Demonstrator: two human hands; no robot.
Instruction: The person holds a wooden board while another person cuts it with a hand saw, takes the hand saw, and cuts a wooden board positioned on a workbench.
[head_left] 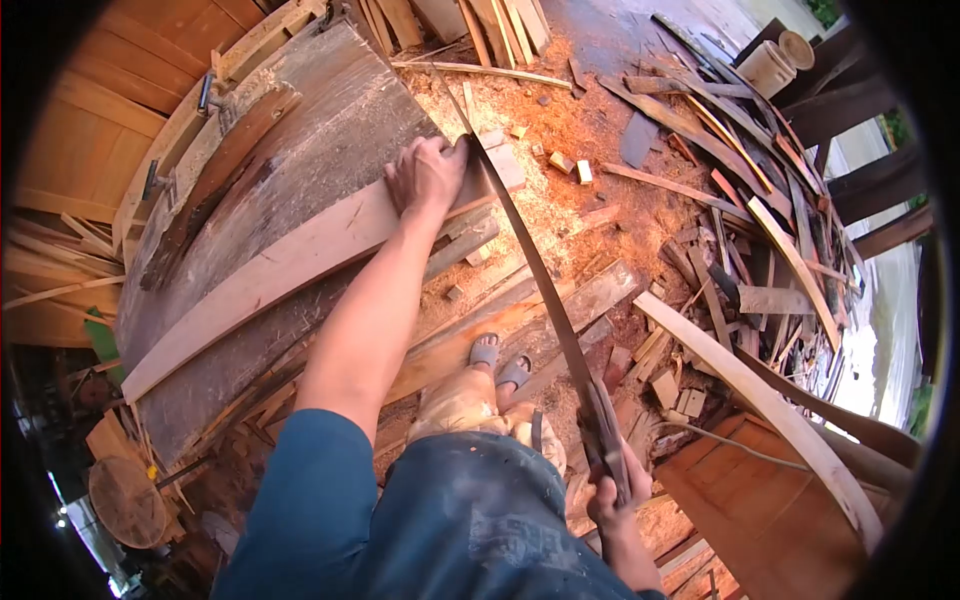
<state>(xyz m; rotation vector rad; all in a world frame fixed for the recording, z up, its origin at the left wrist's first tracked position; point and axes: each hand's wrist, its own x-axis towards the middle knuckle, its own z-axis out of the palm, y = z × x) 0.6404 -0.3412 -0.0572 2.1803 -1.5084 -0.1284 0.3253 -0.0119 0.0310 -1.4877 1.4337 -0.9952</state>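
The table (340,110) supports most of the wooden board (270,255), which lies flat across it; the end nearest the blade projects beyond the table edge, an arrangement that appears to give the blade clearance. The saw (540,275) is positioned crosswise at that projecting end, its long blade slanting from beyond the board back toward the person's body, apparently to align it across the board's width. The right hand (618,490) is closed around the saw handle at the near end of the tool. The left hand (428,175) bears on the board's upper face, just beside the blade, evidently to steady the workpiece; its fingers are bent and partly closed, but whether they grip an edge cannot be determined. Small wood blocks (561,162) lie on the sawdust-covered ground (540,215) beyond.
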